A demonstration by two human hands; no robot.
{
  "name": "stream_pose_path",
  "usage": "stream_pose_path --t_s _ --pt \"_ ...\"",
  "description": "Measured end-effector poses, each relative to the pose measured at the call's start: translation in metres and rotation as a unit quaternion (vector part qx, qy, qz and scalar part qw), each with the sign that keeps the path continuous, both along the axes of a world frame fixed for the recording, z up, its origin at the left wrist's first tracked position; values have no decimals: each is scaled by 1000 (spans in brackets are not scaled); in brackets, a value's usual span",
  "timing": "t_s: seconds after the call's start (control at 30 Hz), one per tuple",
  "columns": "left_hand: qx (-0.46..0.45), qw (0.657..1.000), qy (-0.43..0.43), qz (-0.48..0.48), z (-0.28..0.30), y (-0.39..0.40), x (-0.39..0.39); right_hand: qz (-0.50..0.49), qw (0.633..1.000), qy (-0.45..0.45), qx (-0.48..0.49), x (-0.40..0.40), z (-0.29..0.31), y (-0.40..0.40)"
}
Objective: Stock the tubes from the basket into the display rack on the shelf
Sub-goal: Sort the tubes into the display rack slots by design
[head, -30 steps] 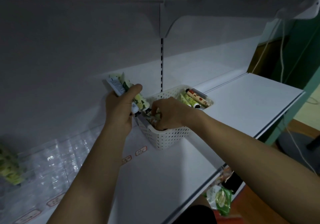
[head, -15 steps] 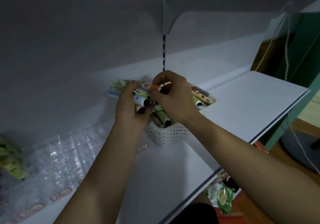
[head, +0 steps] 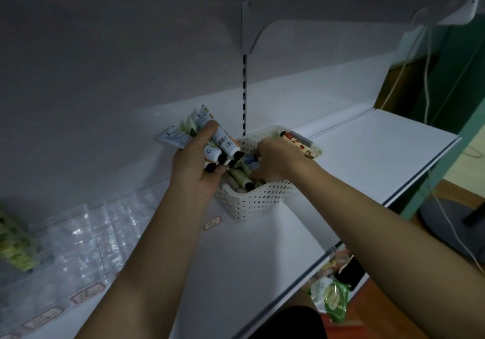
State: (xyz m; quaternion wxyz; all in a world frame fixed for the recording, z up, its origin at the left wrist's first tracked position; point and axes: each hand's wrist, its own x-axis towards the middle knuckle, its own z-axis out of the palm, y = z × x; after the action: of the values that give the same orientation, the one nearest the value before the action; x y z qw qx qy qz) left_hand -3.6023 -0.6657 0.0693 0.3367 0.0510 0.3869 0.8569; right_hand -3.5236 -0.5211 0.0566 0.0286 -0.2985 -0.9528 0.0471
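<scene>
Back down—right hand (head: 278, 159) in basket (head: 265, 199), left grip (head: 195, 165) bunching tubes (head: 215, 141).

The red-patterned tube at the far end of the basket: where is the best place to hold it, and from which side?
Grip the red-patterned tube around the middle of its body, coming from above. It lies nearly flat on top of the pile along the far rim of the basket, so its upper side is free, while the right hand covers its near end.

- Dim, grey-blue cast; back panel (head: 105, 76) in shadow under upper shelf.
- Brightest patch: shelf (head: 367, 149) right of the fingers.
- Green packs (head: 15, 246) far left smeared; wide-angle bending at edges.
</scene>
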Motion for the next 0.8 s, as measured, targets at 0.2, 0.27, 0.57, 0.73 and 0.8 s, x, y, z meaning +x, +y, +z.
stream_pose_path --t_s 0.2,0.27,0.57,0.73,0.8 --pt "34 998 -55 -15 5 -19 7 -26 999 25 -41 -9 2 8" --pt "26 998 -46 -17 3 -30 7 -52 996 62 -29 -9 13 1" --pt "6 996 57 62 0 -109 -22 126 831 364 -402 -35 50 -99" --pt "-26 978 170 120 -8 -172 -27 182 649 330 -661 -69 38 -161" --pt "-75 957 224 168 -15 -199 -33 192 653 315 -662 -83 30 -181"
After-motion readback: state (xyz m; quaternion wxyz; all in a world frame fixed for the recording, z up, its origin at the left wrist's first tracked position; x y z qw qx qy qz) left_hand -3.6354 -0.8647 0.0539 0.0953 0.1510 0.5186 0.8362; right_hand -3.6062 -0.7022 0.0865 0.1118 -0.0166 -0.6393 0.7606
